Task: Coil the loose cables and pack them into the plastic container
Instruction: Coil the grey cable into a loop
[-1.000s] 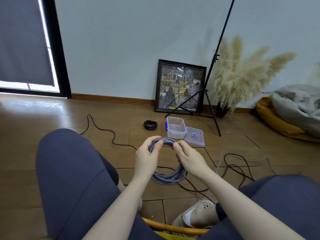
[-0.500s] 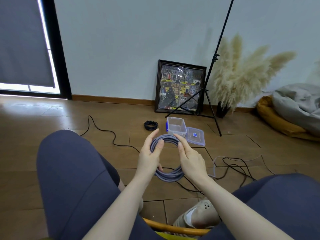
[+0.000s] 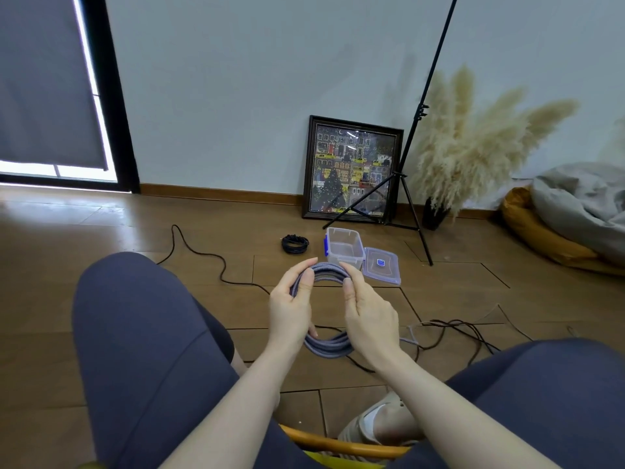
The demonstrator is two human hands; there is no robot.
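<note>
A grey braided cable (image 3: 327, 346), wound into a ring of several loops, hangs in front of my knees. My left hand (image 3: 291, 306) grips its left side, thumb on top of the loops. My right hand (image 3: 370, 316) holds the right side, fingers curled round the strands. A short loose tail of the grey cable (image 3: 410, 337) trails to the right. Beyond the hands, the clear plastic container (image 3: 344, 247) stands open on the floor with its lid (image 3: 382, 265) lying beside it. A small black coiled cable (image 3: 295, 244) lies left of the container.
A long dark cable (image 3: 203, 255) snakes across the wooden floor at left. More loose dark cable (image 3: 453, 328) lies tangled at right. A framed picture (image 3: 351, 172), a tripod stand (image 3: 411, 184), dried pampas grass (image 3: 466, 147) and a beanbag (image 3: 554, 231) stand along the wall.
Both hands have lifted the grey coil slightly and drawn closer together on it. The loose tail at the right has shortened.
</note>
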